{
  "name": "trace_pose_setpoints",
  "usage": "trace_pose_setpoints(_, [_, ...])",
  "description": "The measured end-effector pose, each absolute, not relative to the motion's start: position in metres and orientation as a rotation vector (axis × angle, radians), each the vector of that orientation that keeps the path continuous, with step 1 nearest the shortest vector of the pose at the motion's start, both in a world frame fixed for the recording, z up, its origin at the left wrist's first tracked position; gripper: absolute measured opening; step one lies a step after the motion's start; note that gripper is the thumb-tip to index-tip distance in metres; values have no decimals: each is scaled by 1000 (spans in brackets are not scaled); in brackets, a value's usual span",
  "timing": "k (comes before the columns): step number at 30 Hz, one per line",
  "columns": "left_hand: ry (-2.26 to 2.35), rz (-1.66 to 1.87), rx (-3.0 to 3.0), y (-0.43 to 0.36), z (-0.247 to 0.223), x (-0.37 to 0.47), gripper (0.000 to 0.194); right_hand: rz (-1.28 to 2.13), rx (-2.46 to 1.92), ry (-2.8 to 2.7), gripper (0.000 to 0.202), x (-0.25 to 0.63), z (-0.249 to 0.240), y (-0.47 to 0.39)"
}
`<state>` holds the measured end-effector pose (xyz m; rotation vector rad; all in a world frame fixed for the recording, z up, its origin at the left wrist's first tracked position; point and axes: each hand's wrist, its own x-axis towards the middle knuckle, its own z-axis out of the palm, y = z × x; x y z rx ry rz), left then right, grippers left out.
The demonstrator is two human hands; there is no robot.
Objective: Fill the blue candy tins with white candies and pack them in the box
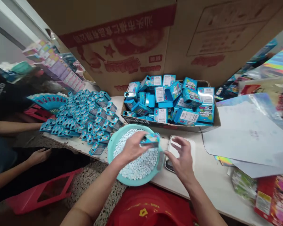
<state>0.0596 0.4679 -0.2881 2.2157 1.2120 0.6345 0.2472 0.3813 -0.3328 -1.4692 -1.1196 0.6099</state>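
A small blue candy box (152, 140) is gripped in my left hand (132, 147), tilted on its side above a mint-green basin (111, 150). Pale, pebble-like candies (134, 168) fill much of that basin. My right hand (182, 160) hovers over a white digital scale (191, 147), fingers apart and nothing in them. The scale is partly covered by this hand. Behind the basin, an open cardboard carton (169, 125) holds a jumble of blue candy boxes (160, 94). More blue boxes (85, 116) stand packed together on the table to the left.
A tall brown carton (132, 47) blocks the back. White sheets (250, 135) and a red package (269, 201) lie at the right. A co-worker's hand (39, 156) and a pink stool (54, 188) are at the left. The table's front edge runs below the basin.
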Motion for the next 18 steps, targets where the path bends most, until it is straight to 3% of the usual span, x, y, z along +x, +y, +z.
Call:
trace_pose_setpoints(6, [2457, 930, 1712, 574, -275, -31, 50, 386, -1706, -1054, 39, 290, -341, 394])
trace_pose_setpoints(12, [2490, 435, 1678, 681, -325, -40, 50, -83, -1836, -1279, 44, 334, -339, 465])
trace_pose_setpoints(18, [2383, 256, 1901, 713, -367, -30, 45, 24, -1969, -1575, 58, 371, -365, 512])
